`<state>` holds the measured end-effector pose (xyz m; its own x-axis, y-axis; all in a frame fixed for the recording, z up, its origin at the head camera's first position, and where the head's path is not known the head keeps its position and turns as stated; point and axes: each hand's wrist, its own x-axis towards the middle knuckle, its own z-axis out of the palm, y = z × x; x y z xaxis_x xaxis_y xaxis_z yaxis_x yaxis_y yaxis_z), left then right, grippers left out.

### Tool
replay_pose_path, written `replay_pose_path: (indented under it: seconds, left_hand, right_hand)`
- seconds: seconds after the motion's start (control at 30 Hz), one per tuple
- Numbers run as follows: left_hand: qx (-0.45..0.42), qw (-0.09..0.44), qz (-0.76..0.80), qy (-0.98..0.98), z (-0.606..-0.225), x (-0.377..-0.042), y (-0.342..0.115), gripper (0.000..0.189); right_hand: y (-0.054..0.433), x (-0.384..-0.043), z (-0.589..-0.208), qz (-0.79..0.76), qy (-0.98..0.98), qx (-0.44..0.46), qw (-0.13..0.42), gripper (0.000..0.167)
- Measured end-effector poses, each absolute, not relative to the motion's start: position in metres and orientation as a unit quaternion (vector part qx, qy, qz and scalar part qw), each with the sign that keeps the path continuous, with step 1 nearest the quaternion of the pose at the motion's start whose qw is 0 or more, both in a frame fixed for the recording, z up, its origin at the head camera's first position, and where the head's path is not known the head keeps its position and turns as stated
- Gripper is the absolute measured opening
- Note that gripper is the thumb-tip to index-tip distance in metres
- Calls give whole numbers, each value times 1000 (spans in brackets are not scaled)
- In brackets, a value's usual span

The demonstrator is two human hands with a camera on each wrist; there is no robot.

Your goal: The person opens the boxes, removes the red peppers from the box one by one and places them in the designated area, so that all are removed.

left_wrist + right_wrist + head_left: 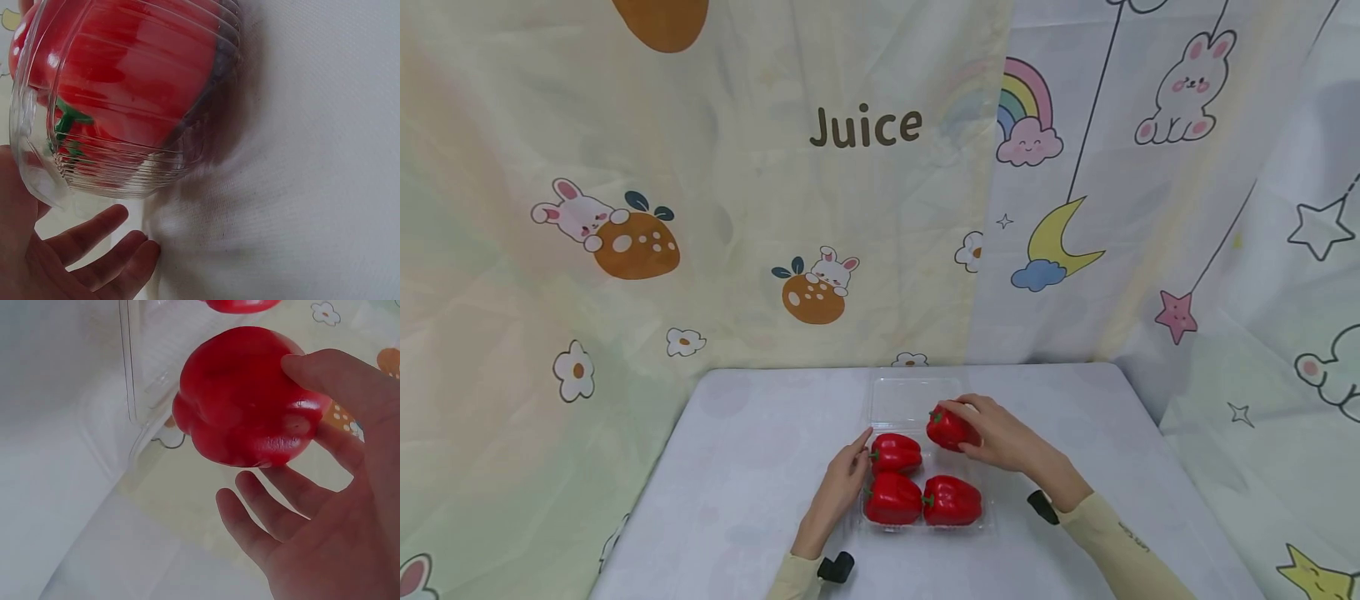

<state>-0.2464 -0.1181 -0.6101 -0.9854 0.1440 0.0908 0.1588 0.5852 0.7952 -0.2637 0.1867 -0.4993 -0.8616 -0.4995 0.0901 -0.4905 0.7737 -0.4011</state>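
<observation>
In the head view, my right hand [1000, 433] grips a red bell pepper [949, 427] between thumb and fingers, over the back right part of a clear plastic container [985, 521]. The right wrist view shows this pepper's lobed end [244, 400], with the thumb on one side and fingers on the other. My left hand [842, 479] rests along the container's left side, index finger extended at the rim and the other fingers loose. Through the ribbed wall [119, 172], the left wrist view shows red peppers with green stems. Three peppers lie inside: back left [897, 454], front left [893, 498], front right [952, 501].
The container's clear lid [913, 400] lies folded back behind it on the white-covered table [745, 467]. A printed curtain [730, 167] hangs behind the table's back edge. Black wrist cameras [837, 567] are strapped at both cuffs.
</observation>
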Motion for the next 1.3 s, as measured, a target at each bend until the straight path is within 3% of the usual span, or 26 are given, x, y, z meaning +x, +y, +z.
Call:
replay_pose_path:
  seconds: [0.27,0.7,1.3]
  left_hand:
    - [-85,8,-449,-889,-610,-247,-118,46]
    - [-84,9,-450,-889,-609,-247,-118,46]
    - [-84,6,-453,-888,-611,-247,-118,46]
  right_hand:
    - [192,-268,-503,-209,945,-250,-12,78]
    - [198,-275,-510,-212,950,-222,-58,81]
    - [209,-284,-513,-218,953,-193,-83,77]
